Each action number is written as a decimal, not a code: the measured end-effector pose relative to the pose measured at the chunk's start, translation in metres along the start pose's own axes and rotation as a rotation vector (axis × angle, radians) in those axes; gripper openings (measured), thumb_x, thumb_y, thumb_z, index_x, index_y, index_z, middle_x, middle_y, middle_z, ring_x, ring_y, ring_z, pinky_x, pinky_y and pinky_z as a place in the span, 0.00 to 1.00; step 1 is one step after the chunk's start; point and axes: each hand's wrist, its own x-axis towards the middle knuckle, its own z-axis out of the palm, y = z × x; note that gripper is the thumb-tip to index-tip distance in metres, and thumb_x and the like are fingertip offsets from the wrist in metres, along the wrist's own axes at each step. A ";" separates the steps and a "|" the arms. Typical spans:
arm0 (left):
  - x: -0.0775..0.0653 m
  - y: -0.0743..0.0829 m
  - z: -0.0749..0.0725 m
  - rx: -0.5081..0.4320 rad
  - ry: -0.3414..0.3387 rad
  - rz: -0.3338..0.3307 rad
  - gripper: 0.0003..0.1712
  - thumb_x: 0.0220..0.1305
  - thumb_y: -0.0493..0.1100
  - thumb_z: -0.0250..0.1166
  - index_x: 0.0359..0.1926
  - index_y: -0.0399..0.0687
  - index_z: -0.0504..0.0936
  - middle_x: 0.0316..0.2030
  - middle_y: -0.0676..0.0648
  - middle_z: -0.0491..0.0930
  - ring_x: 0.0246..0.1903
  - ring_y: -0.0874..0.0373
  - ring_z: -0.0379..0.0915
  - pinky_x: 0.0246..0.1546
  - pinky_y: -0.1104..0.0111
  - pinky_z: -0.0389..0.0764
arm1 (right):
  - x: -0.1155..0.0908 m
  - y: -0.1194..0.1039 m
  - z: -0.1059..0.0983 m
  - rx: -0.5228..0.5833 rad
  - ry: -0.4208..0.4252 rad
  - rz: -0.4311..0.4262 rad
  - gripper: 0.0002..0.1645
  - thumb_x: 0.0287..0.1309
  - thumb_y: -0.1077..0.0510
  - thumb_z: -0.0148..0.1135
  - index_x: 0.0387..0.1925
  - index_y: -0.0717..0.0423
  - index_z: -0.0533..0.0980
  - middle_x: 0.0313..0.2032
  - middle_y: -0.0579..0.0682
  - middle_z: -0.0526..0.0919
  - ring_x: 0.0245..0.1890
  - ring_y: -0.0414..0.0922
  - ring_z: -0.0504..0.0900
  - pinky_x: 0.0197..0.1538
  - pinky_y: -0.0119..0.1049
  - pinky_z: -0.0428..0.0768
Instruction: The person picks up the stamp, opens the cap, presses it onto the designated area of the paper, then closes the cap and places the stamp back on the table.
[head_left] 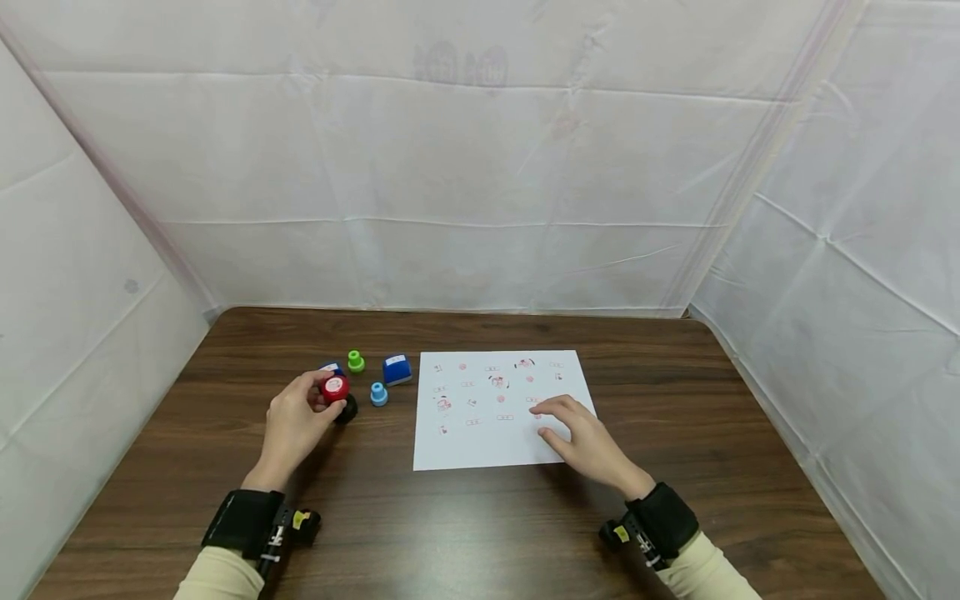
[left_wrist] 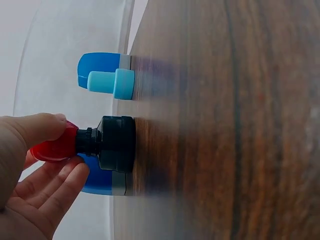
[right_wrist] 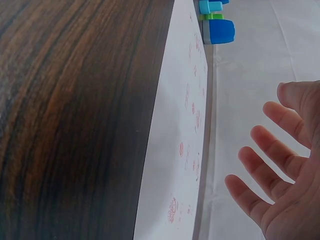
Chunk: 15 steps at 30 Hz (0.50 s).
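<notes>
Thumb and fingers of my left hand (head_left: 296, 421) pinch the red knob of a stamp (left_wrist: 117, 144) with a black base. The stamp stands upright on the table, its base against the wood in the left wrist view. Just behind it is a blue stamp (left_wrist: 97, 175), partly hidden by the hand. My right hand (head_left: 588, 442) hovers over the right side of a white sheet of paper (head_left: 480, 450), fingers spread and holding nothing. Rows of small red stamped prints (head_left: 498, 382) cover much of the sheet.
Between the left hand and the paper stand a light blue stamp (head_left: 378, 394), a green stamp (head_left: 356, 361) and another blue stamp (head_left: 397, 369). White sheeting (head_left: 450, 192) walls the brown wooden table (head_left: 390, 533) at the back and both sides.
</notes>
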 end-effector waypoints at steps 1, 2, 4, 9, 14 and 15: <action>0.000 0.000 0.000 0.000 -0.001 -0.001 0.25 0.44 0.35 0.73 0.46 0.36 0.76 0.32 0.38 0.79 0.27 0.51 0.76 0.25 0.68 0.76 | 0.000 0.000 0.000 0.001 0.001 -0.002 0.16 0.58 0.59 0.60 0.49 0.53 0.76 0.48 0.44 0.75 0.51 0.41 0.74 0.51 0.39 0.76; -0.001 0.000 0.000 0.002 -0.002 -0.001 0.25 0.44 0.34 0.73 0.46 0.36 0.75 0.32 0.38 0.79 0.27 0.51 0.76 0.26 0.68 0.76 | 0.000 0.000 0.000 0.002 0.000 -0.005 0.16 0.58 0.59 0.60 0.49 0.53 0.76 0.48 0.44 0.75 0.51 0.41 0.74 0.51 0.39 0.76; -0.001 0.000 0.001 0.002 -0.002 -0.001 0.26 0.44 0.34 0.73 0.46 0.35 0.75 0.33 0.38 0.78 0.27 0.51 0.75 0.26 0.67 0.77 | 0.000 0.000 0.001 0.004 -0.002 -0.009 0.16 0.58 0.59 0.60 0.49 0.54 0.76 0.48 0.45 0.75 0.51 0.41 0.74 0.51 0.39 0.76; -0.002 0.000 0.001 0.002 0.007 0.011 0.27 0.43 0.33 0.73 0.47 0.35 0.74 0.33 0.37 0.78 0.27 0.51 0.75 0.26 0.66 0.78 | -0.001 0.002 0.003 -0.007 0.002 -0.006 0.16 0.58 0.59 0.61 0.49 0.53 0.76 0.47 0.45 0.75 0.50 0.41 0.75 0.50 0.39 0.77; -0.002 0.001 0.002 0.001 0.005 0.009 0.29 0.44 0.33 0.73 0.50 0.35 0.73 0.34 0.36 0.78 0.27 0.50 0.76 0.26 0.65 0.78 | -0.001 0.005 0.004 -0.017 0.004 -0.005 0.16 0.57 0.59 0.61 0.49 0.53 0.76 0.47 0.45 0.76 0.50 0.41 0.75 0.50 0.40 0.77; -0.002 0.001 0.002 0.000 0.003 0.007 0.30 0.44 0.33 0.73 0.50 0.35 0.72 0.35 0.36 0.78 0.28 0.49 0.76 0.27 0.64 0.78 | 0.000 0.005 0.004 -0.019 0.002 -0.004 0.16 0.57 0.59 0.61 0.49 0.52 0.76 0.47 0.45 0.76 0.50 0.41 0.75 0.50 0.39 0.76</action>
